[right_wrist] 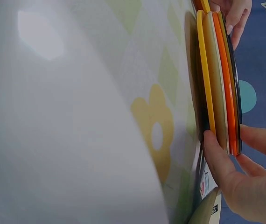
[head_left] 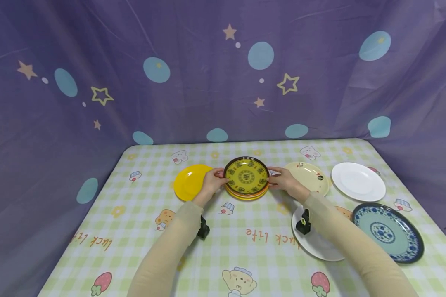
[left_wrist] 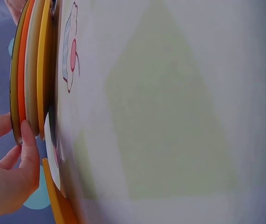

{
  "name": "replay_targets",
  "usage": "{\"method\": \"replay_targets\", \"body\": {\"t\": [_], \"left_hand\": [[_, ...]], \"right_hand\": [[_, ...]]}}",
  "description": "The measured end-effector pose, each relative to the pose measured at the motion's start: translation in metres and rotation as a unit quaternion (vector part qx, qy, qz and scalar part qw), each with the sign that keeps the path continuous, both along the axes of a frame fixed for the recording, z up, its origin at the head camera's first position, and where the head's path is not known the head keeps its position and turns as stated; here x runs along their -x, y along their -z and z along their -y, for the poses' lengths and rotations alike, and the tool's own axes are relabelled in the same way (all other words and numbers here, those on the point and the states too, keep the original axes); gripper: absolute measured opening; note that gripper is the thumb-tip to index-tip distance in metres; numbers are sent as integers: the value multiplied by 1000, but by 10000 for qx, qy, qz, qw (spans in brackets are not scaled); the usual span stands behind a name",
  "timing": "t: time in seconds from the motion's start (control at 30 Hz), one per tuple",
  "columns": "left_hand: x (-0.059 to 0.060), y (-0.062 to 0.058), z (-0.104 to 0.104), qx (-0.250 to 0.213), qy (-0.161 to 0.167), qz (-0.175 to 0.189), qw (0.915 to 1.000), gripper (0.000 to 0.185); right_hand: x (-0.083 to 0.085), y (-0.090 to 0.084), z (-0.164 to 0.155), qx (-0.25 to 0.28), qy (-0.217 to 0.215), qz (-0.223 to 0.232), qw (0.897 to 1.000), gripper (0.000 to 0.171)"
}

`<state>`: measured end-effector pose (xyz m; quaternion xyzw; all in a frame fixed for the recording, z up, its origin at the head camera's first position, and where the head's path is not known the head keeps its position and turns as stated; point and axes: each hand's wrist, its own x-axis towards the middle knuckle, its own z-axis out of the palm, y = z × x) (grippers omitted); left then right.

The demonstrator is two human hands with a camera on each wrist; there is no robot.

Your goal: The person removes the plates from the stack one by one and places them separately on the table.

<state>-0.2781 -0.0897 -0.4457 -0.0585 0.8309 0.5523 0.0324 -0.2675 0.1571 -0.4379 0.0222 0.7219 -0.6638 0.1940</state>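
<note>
The step in hand looks like gathering and evening up a plate stack [head_left: 246,177], which sits at the far middle of the tablecloth [head_left: 260,218], between the left hand [head_left: 211,181] and the right hand [head_left: 285,180]. The next move seems to call for an even squeeze from both sides, so that no plate slides out of line.

The stack lies right within the fingers: each thumb presses on the rim of the dark-edged green plate [left_wrist: 14,79] on top, with fingertips at the edges underneath. The left fingers pinch the upper layers, one tip against the orange plate [left_wrist: 23,70] and the cream plate [left_wrist: 32,70] below it. The right fingers pinch deeper, one tip reaching the bottom yellow plate [right_wrist: 205,65]. Whether that lowest plate touches the cloth is hard to tell.

A loose yellow plate [head_left: 189,182] lies just left of the stack. On the right are a pale printed plate [head_left: 309,177], a far white plate [head_left: 358,181], a near white plate [head_left: 316,245] and a blue-patterned plate [head_left: 386,233]
</note>
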Motion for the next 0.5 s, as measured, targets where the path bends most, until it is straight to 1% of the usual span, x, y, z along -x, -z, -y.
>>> {"method": "replay_targets", "body": {"t": [0.2,0.5], "left_hand": [[-1,-1,0,-40,-16,-24,10000,43],[-1,0,-1,76,-53,-61,9999,41]], "right_hand": [[1,0,0,43,34,52,10000,55],[0,1,-1,140,20,20,9999,56]]}}
